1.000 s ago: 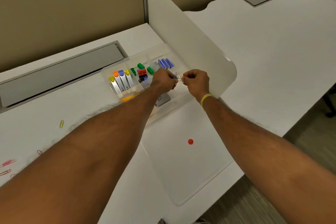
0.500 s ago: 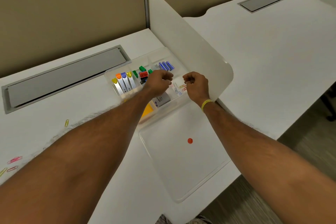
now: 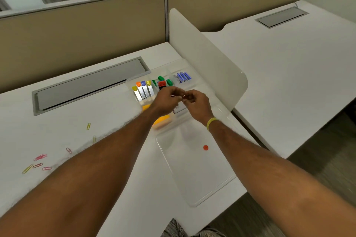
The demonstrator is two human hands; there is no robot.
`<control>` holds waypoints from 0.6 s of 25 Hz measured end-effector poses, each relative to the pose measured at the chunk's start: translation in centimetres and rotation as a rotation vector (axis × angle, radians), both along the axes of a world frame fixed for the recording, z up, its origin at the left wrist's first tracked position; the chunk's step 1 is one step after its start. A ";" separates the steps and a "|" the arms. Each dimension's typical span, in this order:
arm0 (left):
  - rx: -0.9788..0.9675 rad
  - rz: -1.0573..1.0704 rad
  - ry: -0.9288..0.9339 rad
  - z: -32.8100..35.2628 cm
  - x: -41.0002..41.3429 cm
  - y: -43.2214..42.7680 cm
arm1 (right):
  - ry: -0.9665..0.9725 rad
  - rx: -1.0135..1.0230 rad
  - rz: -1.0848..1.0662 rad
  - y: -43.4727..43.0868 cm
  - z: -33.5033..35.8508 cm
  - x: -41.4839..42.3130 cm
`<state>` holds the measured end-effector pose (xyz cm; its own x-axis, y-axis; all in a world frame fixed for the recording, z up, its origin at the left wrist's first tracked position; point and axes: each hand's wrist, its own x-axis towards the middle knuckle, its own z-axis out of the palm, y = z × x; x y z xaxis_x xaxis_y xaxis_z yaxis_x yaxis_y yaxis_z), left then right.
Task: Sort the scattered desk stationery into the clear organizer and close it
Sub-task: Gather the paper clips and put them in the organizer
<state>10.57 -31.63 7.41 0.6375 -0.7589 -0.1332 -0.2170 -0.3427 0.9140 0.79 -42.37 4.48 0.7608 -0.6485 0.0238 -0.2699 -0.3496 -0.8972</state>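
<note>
The clear organizer [image 3: 174, 67] lies open on the white desk, its lid [image 3: 192, 171] flat toward me with a red dot [image 3: 205, 147] on it. Inside are colour-tipped metal clips [image 3: 143, 89], green and red binder clips [image 3: 161, 82], blue staple strips [image 3: 184, 77] and yellow sticky notes [image 3: 162, 121]. My left hand [image 3: 166, 100] and my right hand [image 3: 197, 105] meet over the organizer's middle. Each pinches a thin, pale paper clip; the clips are small and blurred. Loose paper clips [image 3: 40, 157] lie scattered at the desk's left, including a yellow one [image 3: 88, 126].
A white divider panel [image 3: 204, 57] stands right behind the organizer, with a second desk [image 3: 289, 67] beyond it. A grey cable tray cover [image 3: 90, 84] sits in the desk at the back left. The desk's front edge is close to the lid's near corner.
Half a second ago my hands were apart above the organizer with clips dropped below them; now the fingertips are together again, pinching thin clips. The view has tilted upward.
</note>
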 end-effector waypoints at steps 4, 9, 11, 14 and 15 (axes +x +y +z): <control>0.097 -0.002 -0.172 -1.1 -0.7 5.9 | 0.027 -0.089 0.144 4.3 -1.1 0.1; 0.254 -0.002 -0.409 -3.9 -1.1 15.8 | 0.046 -0.381 0.360 10.8 -2.4 -0.1; 0.299 0.012 -0.476 -5.3 -1.7 19.8 | 0.060 -0.430 0.458 13.4 -2.8 -0.3; 0.411 0.043 -0.566 -7.1 -2.6 25.2 | 0.167 -0.516 0.608 17.0 -3.5 -0.5; 0.460 0.048 -0.582 -7.6 -2.9 26.8 | 0.208 -0.539 0.649 18.0 -3.9 -0.6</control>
